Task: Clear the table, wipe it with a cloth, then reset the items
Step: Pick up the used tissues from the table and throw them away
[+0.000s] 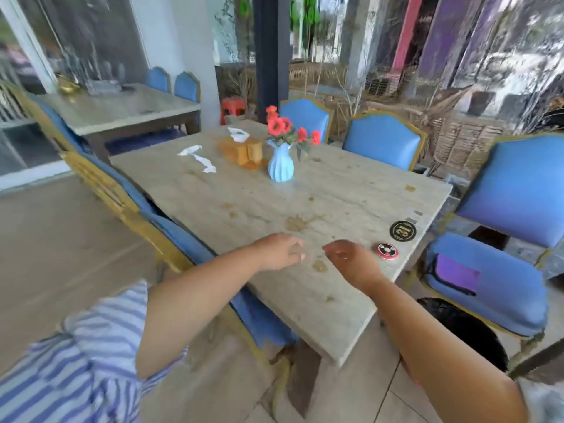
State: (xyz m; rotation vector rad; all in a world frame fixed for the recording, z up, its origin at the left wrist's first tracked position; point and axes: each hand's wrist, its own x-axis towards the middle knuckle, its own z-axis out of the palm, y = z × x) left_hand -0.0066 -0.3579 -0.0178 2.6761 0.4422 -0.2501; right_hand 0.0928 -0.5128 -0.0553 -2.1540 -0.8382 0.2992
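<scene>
While both hands hover over the near end of the table (pixel 305 184), neither holds anything: left hand (pixel 279 251) loosely open, fingers slightly curled, palm down; right hand (pixel 351 260) half-curled, empty. Tabletop pale stone-look, spotted with brown stains (pixel 295 223) between the hands and the middle. Far end: blue vase (pixel 280 164) with red flowers (pixel 287 129), tissue box (pixel 242 151) just beside it to the left, crumpled tissue (pixel 198 157) lying farther left. Near right edge: round red-black disc (pixel 387 250), black round badge (pixel 403 230) just behind it. Blue chairs (pixel 383 140) with gold frames ring the table; a purple cloth (pixel 456 273) lies on the right chair seat. Second table (pixel 122 108) behind left. Background blurred.
</scene>
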